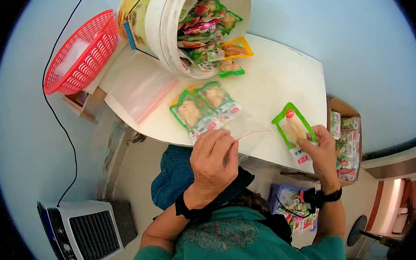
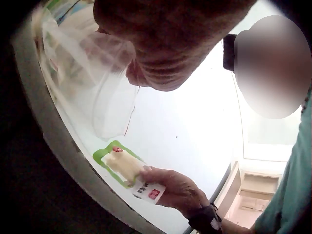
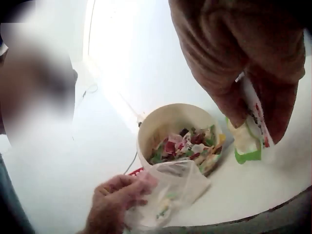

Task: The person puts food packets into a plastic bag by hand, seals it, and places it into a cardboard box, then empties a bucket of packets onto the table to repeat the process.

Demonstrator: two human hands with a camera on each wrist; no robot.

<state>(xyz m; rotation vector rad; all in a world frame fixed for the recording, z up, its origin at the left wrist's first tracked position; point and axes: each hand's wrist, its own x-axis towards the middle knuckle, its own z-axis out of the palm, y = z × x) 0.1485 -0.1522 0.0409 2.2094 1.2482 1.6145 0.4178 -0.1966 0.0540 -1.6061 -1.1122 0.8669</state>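
My left hand (image 1: 214,160) pinches the rim of a clear plastic zip bag (image 3: 187,180), whose thin red line runs off to the right of the fingers. Green-edged snack packets (image 1: 188,113) with pale contents lie at the bag's far end, on the table; in the right wrist view green shows through the film. Apart from the bag, on its right, my right hand (image 1: 323,147) grips one more green-edged packet (image 1: 292,125) by its white printed end, thumb on its face. That packet is tilted, with long pale pieces inside and a red round mark near its top.
A white bucket (image 1: 165,33) lies on its side at the back, full of packets spilling at its mouth. Flat zip bags (image 1: 142,88) lie left on the table (image 1: 284,60). A red basket (image 1: 79,54) stands beyond them. A carton (image 1: 347,141) of packets stands right.
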